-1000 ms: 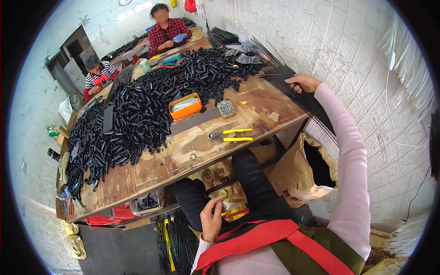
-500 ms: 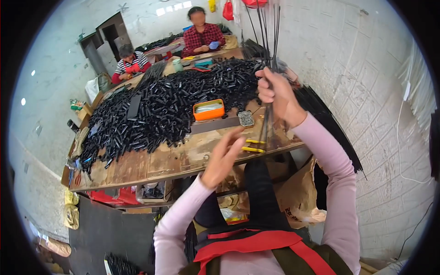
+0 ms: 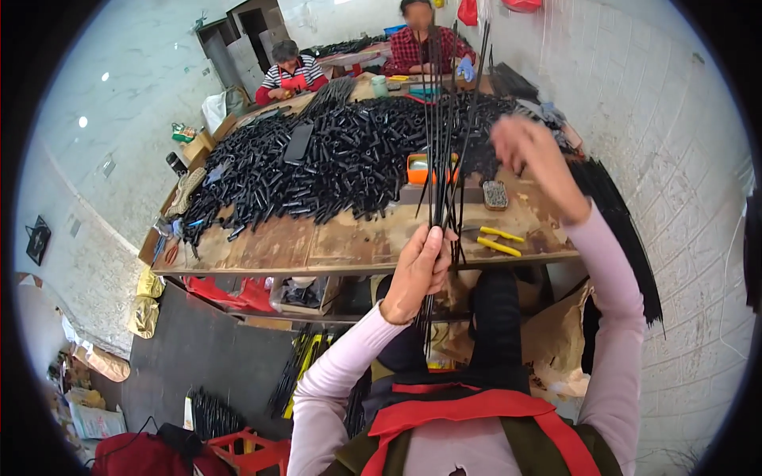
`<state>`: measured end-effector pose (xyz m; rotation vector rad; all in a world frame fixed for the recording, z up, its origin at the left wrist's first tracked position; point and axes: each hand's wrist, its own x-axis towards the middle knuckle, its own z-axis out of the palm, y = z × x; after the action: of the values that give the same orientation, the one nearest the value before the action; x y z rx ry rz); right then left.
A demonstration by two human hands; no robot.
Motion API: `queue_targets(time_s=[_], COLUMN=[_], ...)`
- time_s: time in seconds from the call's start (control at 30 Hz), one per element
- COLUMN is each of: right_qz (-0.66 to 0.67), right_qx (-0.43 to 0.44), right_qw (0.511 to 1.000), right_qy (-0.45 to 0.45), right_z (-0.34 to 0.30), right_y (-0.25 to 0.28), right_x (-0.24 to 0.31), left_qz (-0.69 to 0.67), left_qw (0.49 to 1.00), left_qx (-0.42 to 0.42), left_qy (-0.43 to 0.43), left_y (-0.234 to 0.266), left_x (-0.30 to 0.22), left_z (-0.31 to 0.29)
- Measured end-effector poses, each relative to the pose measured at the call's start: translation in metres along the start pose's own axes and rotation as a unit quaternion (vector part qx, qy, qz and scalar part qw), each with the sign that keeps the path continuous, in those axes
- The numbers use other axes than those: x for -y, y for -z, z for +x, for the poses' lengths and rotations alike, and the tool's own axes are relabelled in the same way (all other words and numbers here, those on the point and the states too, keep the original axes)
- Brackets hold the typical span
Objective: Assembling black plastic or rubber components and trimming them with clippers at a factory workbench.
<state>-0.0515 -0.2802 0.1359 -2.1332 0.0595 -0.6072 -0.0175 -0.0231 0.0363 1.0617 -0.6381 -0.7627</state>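
Observation:
My left hand (image 3: 421,266) is closed round a loose bundle of long thin black rods (image 3: 439,182), held upright in front of the bench edge. The rods fan out above my fist, and their lower ends hang below the edge. My right hand (image 3: 536,155) is raised to the right of the bundle, apart from it; motion smears its fingers. Beneath it on the bench are a small tin of tiny metal pieces (image 3: 495,194) and pliers with yellow handles (image 3: 499,247). Behind the rods sits an orange box (image 3: 416,169), partly covered by them.
A large heap of short black tubular parts (image 3: 341,166) covers much of the wooden bench (image 3: 309,244), with a flat dark rectangle (image 3: 298,143) on it. More long black rods (image 3: 623,226) lie along the right side. Two people (image 3: 294,75) work across the bench. A red stool (image 3: 266,452) stands lower left.
The rod bundle has passed from my right hand to my left and come lower, to the left of where it was. My right hand has come away from it. The view has shifted left.

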Motion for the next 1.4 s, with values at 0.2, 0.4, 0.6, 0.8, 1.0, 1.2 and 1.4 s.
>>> queue_targets(time_s=[0.2,0.4,0.6,0.8,1.0,1.2,1.4], right_qz=[0.496,0.428,0.122,0.162,0.327,-0.533,-0.519], right_qx=[0.110,0.210,0.221,0.295,0.158,-0.069,-0.032], right_qw=[0.859,0.875,0.967,0.931,0.889,0.843,0.854], right_qy=[-0.070,-0.084,-0.021,-0.144,-0.279,-0.025,0.012], right_z=[0.056,-0.013,-0.051,-0.034,-0.030,-0.055,-0.043], right_y=[-0.057,-0.088,-0.083,-0.028,0.088,0.214,0.117], right_x=[0.015,0.035,0.023,0.009,-0.071,-0.302,-0.252], left_qz=[-0.113,-0.157,-0.142,-0.144,-0.190,-0.166,-0.051], left_qw=[0.988,0.978,0.988,0.989,0.979,0.985,0.998], left_qx=[0.086,0.129,0.038,-0.020,0.044,0.013,-0.021], left_qy=[0.067,0.039,0.049,0.032,0.055,0.048,0.002], left_y=[-0.002,0.022,0.008,0.005,0.004,-0.011,-0.013], left_x=[0.006,-0.031,-0.025,-0.031,-0.026,-0.024,-0.043], left_z=[-0.012,-0.005,-0.013,-0.004,-0.016,-0.004,0.017])
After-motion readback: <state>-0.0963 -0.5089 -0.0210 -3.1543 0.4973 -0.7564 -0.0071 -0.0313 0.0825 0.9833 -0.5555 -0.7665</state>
